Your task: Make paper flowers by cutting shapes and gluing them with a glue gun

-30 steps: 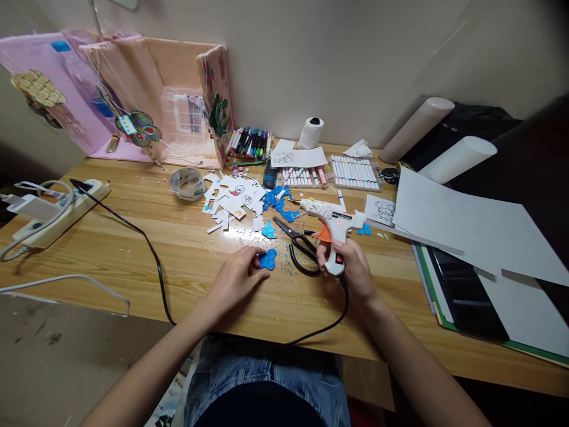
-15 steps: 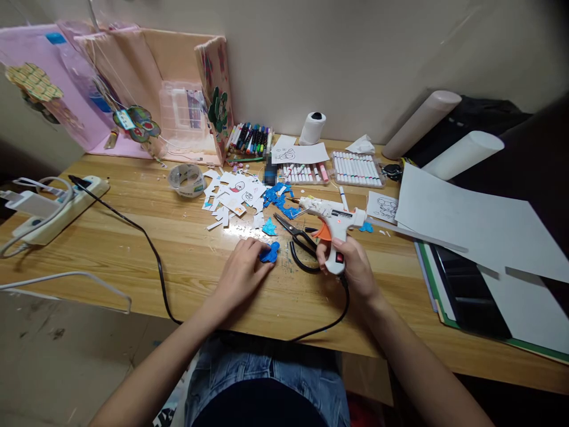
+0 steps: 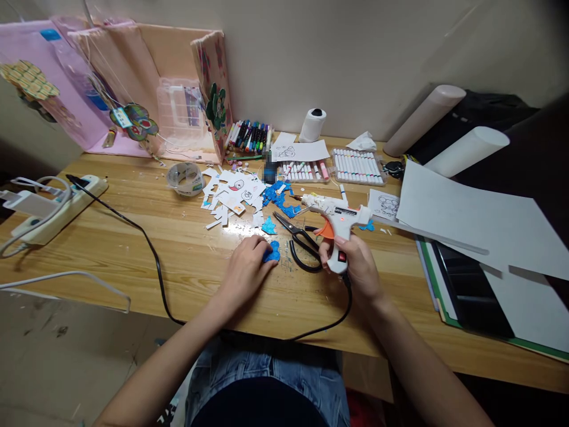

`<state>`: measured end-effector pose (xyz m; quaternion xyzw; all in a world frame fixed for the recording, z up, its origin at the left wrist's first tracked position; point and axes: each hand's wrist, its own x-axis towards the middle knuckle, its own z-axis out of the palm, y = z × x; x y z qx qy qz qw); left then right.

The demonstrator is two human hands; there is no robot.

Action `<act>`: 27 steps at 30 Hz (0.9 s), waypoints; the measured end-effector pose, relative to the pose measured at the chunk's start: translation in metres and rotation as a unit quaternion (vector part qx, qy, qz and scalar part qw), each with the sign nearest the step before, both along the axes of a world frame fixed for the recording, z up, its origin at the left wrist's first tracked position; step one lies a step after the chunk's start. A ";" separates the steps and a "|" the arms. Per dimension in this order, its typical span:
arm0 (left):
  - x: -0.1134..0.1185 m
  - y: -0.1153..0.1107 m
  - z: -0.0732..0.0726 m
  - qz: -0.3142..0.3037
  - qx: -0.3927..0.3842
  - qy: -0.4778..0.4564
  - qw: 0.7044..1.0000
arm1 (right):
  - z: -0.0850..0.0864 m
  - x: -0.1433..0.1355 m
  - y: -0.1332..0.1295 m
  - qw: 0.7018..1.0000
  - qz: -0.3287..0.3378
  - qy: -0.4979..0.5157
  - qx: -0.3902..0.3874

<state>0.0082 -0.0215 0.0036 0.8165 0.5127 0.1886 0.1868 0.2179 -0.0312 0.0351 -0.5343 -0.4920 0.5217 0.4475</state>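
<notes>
My right hand [image 3: 355, 264] is wrapped round the handle of a white hot glue gun [image 3: 340, 219] with an orange trigger. The gun's nozzle points left over blue scraps [image 3: 284, 198], and a glue stick [image 3: 440, 236] sticks out of its back. My left hand [image 3: 249, 267] rests low on the desk, thumb and fingers closed on a small blue cut-out [image 3: 272, 252]. Between the hands lie black-handled scissors [image 3: 300, 234], partly behind the right hand. A lighter blue cut-out [image 3: 269, 226] lies just beyond my left fingers.
White paper scraps [image 3: 231, 193] are heaped behind the left hand, beside a tape roll [image 3: 185, 179]. Marker sets [image 3: 358, 166] stand at the back. A power strip [image 3: 60, 207] lies left; paper sheets [image 3: 471, 219] are at right. A black cord [image 3: 146, 237] crosses the desk's left side.
My left hand has shifted slightly right with the blue cut-out, and its fingers cover the piece a little differently. The glue gun stays almost in place; the view has moved slightly.
</notes>
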 end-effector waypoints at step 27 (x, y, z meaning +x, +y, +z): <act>-0.012 -0.003 -0.016 0.053 -0.029 -0.148 0.987 | 0.010 -0.001 -0.005 0.914 0.224 -0.330 -0.074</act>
